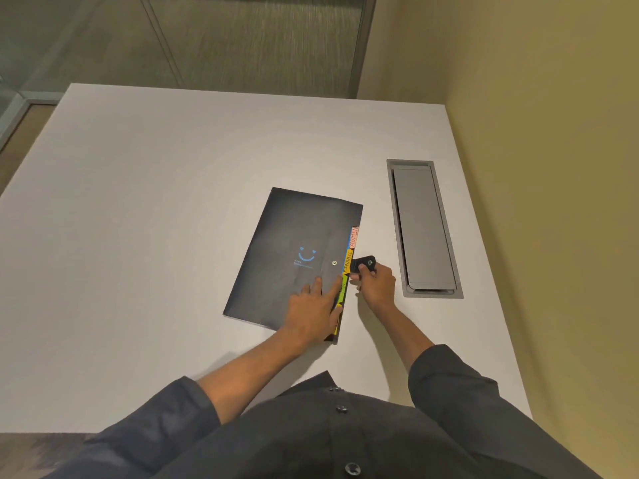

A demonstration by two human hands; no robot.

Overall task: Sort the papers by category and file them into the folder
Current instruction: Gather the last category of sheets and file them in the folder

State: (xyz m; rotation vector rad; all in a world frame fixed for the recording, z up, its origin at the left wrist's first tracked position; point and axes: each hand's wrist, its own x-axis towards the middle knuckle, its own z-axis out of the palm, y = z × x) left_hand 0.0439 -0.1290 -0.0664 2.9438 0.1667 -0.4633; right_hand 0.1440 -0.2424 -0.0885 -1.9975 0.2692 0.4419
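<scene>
A dark folder (290, 236) with a blue smile print lies closed on the white table (155, 209). Coloured labelled index tabs (348, 261) stick out along its right edge. A metal snap stud (334, 263) sits on the cover near that edge. My left hand (311, 309) rests flat on the cover's lower right part, fingers straight and spread. My right hand (377, 285) pinches the folder's black snap strap (364, 263), which sticks out past the tabs to the right. No loose papers are in view.
A grey cable-port lid (423, 229) is set into the table right of the folder. The table's right edge runs along a yellowish wall (553, 167). Beyond the far edge is carpet floor and a glass partition frame (359, 46).
</scene>
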